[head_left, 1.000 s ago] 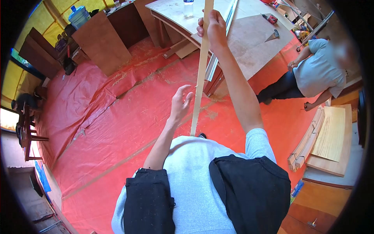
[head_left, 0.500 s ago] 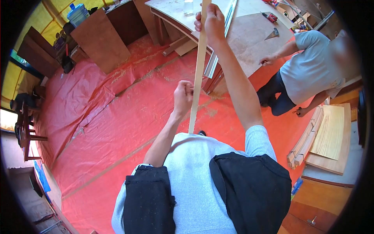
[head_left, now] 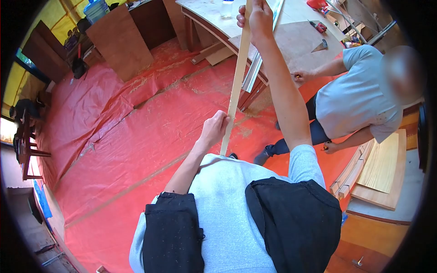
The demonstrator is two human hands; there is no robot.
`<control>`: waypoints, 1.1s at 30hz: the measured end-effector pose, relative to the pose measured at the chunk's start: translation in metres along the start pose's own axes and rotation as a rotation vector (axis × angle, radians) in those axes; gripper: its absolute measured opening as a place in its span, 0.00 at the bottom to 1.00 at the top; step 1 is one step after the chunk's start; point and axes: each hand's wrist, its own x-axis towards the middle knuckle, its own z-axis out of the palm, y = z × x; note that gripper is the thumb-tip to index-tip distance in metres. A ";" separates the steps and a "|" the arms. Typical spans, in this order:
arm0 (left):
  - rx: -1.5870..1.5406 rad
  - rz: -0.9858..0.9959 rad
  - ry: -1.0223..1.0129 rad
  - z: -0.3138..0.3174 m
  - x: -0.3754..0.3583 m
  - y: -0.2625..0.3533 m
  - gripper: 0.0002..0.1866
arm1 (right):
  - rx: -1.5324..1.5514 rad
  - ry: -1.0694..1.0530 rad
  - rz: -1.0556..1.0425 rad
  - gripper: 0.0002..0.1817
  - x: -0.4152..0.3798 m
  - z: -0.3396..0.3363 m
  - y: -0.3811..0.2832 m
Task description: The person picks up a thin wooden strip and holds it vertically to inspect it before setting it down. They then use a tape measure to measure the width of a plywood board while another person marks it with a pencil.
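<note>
A long, thin, pale strip of wood stands nearly upright in front of me, leaning slightly right at its top. Its lower end reaches down to the front of my grey shirt, and its upper end runs out of view at the top. My right hand is raised high and closed around the strip's upper part. Lower down, my left hand is closed against the strip's left edge, with thumb and fingers pinching it.
A worktable behind the strip bears a red tool, a jar and metal channels. A co-worker stands at right beside stacked boards. Red sheeting covers the floor; brown panels lean behind.
My left hand has slid down along the strip and closed on its edge. My right hand appears slightly higher and further right. The co-worker has stepped left, with one leg forward.
</note>
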 end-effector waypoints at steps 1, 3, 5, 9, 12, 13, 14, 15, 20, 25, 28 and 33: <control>-0.005 0.044 0.019 -0.001 0.001 -0.001 0.08 | 0.003 -0.011 0.001 0.14 -0.001 0.003 -0.001; -0.021 0.063 0.001 -0.005 -0.002 -0.005 0.07 | 0.010 -0.030 0.005 0.14 -0.006 0.008 -0.005; -0.064 0.068 0.008 -0.006 -0.005 -0.009 0.07 | 0.015 -0.008 0.005 0.14 -0.010 0.014 -0.012; -0.162 0.087 0.108 0.002 -0.020 -0.033 0.09 | 0.052 -0.017 0.024 0.13 -0.012 0.024 -0.016; -0.239 0.088 0.144 -0.002 -0.029 -0.039 0.09 | 0.069 -0.012 0.024 0.13 -0.011 0.032 -0.013; -0.268 0.080 0.145 -0.007 -0.033 -0.039 0.10 | 0.056 -0.018 0.015 0.13 -0.012 0.035 -0.013; -0.290 0.074 0.144 -0.010 -0.035 -0.041 0.09 | 0.043 -0.022 0.010 0.13 -0.015 0.038 -0.012; -0.313 0.068 0.143 -0.013 -0.038 -0.042 0.09 | 0.030 -0.027 0.005 0.13 -0.018 0.042 -0.012; -0.238 0.047 0.110 -0.035 -0.044 -0.029 0.06 | 0.071 -0.032 0.029 0.13 -0.030 0.058 -0.013; -0.075 0.192 0.141 -0.041 -0.044 -0.031 0.05 | 0.088 -0.036 0.032 0.13 -0.040 0.071 -0.011; -0.104 0.219 0.189 -0.042 -0.054 -0.037 0.09 | 0.065 -0.037 0.010 0.14 -0.044 0.077 -0.010; -0.270 0.032 0.178 -0.047 -0.094 -0.072 0.07 | 0.013 -0.052 -0.013 0.15 -0.041 0.082 -0.029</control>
